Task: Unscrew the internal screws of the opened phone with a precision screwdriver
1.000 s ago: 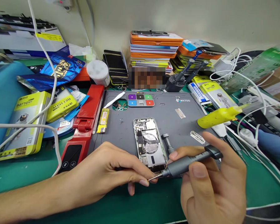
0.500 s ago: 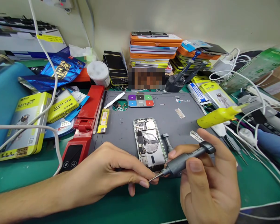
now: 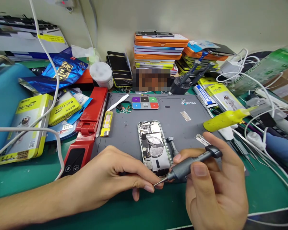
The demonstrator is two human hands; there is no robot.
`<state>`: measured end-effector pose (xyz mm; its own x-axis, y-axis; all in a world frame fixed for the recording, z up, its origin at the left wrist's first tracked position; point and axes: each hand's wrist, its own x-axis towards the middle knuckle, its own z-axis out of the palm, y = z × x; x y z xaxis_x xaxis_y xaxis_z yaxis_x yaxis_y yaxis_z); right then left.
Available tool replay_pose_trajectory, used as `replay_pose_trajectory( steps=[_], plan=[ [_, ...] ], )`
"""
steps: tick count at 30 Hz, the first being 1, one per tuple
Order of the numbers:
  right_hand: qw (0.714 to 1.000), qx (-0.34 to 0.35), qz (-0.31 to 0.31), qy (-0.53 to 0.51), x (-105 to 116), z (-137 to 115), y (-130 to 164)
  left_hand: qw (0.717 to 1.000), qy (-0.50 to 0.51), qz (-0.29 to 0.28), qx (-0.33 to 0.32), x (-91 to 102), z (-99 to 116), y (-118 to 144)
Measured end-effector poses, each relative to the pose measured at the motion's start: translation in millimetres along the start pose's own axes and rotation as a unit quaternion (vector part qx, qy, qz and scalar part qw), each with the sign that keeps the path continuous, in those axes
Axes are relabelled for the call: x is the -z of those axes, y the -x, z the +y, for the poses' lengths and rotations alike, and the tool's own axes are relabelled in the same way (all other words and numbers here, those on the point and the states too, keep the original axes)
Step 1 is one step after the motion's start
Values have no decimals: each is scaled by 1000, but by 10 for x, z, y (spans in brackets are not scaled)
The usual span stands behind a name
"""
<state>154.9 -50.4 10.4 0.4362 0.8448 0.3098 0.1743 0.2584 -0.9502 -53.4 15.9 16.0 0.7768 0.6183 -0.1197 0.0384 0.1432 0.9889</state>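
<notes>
My right hand (image 3: 216, 191) grips a grey precision screwdriver (image 3: 190, 164), its shaft slanting down to the left. The bit's tip reaches the fingertips of my left hand (image 3: 124, 175). Those fingers are pinched together; whatever lies between them is too small or hidden to make out. Just beyond both hands is an opened smartphone (image 3: 156, 145) with its inner parts and a round coil exposed. Its lower end is partly covered by my fingers and the screwdriver. A second grey screwdriver (image 3: 172, 145) lies right of the phone, partly behind my right hand.
The phone lies on a dark grey work mat (image 3: 124, 127). Around it are a coloured screw tray (image 3: 145, 103), a white pry tool (image 3: 118, 102), a razor blade (image 3: 202, 140), a yellow bottle (image 3: 223, 120) and a red hinged device (image 3: 86, 127). White cables (image 3: 60, 137) run along both sides.
</notes>
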Motion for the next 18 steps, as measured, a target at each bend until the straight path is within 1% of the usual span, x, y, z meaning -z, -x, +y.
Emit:
replay_pose_trajectory(
  steps=[10,13,15,16,18],
  plan=[
    [999,-28,-11,-26,7,6,-4,1000,8,-9,3,-2,13,-18],
    [998,-40,-9,-39,13,16,-11,999,-3,18,30,-3,9,-37],
    [999,-31,19,-35,4,26,-7,997,-38,26,61,-2,11,-53],
    [999,-15,43,-27,-7,31,-1,995,-67,17,67,-2,13,-58],
    [994,46,98,1,-40,48,18,989,-138,-21,40,-6,12,-61]
  ],
)
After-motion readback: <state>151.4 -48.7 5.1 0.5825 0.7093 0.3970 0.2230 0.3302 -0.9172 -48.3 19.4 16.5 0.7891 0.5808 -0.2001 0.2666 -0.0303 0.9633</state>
